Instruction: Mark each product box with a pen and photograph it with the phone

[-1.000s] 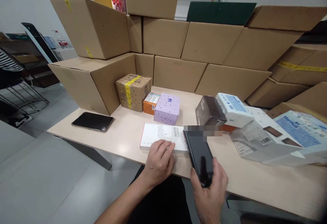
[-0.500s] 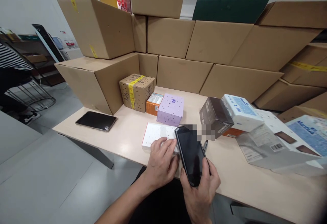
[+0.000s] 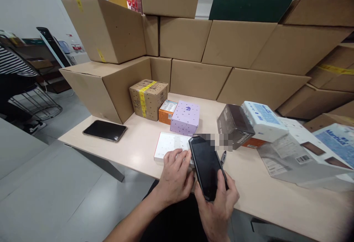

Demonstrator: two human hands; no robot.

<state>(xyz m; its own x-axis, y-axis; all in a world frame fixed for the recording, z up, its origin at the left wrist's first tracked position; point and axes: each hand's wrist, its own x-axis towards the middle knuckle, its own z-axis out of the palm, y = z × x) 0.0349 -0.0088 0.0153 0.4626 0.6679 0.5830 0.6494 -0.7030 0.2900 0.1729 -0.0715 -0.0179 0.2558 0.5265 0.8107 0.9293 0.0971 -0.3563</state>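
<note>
My right hand (image 3: 217, 205) is closed around the lower end of a black smartphone-like handheld device (image 3: 205, 168), thumb on the left edge and fingers on the right. Its dark screen faces up, tilted. My left hand (image 3: 175, 175) is closed at the front edge of a flat white box (image 3: 166, 147), fingers on top, with its fingertips beside the device's left edge. The device covers the box's right part. Behind the white box stands a lilac box (image 3: 184, 118). A grey pen-like object (image 3: 224, 157) lies partly hidden right of the device.
Another phone (image 3: 105, 130) lies face up on the left of the table (image 3: 138, 142). A taped carton (image 3: 148, 100) and an orange box (image 3: 166, 115) stand behind. Right are a dark brown box (image 3: 233, 126) and tissue packs (image 3: 264, 120). Large cartons (image 3: 197, 78) wall the back.
The view has shifted very slightly. Both hands keep nearly the same position, with the right one still on the device and the left one on the white box.
</note>
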